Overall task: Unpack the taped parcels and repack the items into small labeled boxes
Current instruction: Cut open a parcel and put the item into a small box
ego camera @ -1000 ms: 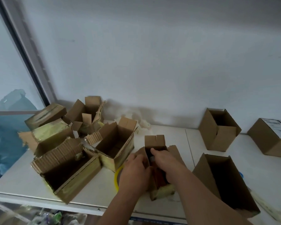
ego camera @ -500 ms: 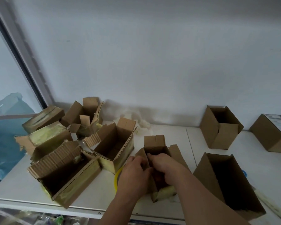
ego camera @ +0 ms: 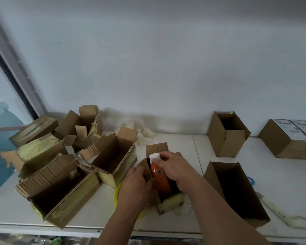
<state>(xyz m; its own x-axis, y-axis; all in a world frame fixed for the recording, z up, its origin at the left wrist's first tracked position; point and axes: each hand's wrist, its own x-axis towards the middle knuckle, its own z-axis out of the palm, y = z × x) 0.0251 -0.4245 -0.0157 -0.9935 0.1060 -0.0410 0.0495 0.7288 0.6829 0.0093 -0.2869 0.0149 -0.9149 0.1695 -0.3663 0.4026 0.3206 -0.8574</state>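
A small taped cardboard parcel (ego camera: 168, 204) stands open on the white table (ego camera: 99, 206) in front of me. An orange bottle (ego camera: 161, 181) with a white cap (ego camera: 154, 156) sticks halfway out of it. My right hand (ego camera: 177, 168) grips the bottle near its cap. My left hand (ego camera: 136, 184) holds the parcel's left side flap. Part of a yellow tape roll (ego camera: 117, 191) shows under my left hand.
Several opened, tape-covered boxes (ego camera: 64, 188) crowd the left of the table. Two plain open boxes (ego camera: 226, 138) (ego camera: 237, 191) stand to the right, and a closed box with white labels (ego camera: 290, 138) at far right. Peeled tape strips (ego camera: 281, 213) lie near the front right edge.
My right hand has pulled the orange bottle up out of the parcel; earlier both hands were down at the parcel's opening and the bottle was hidden.
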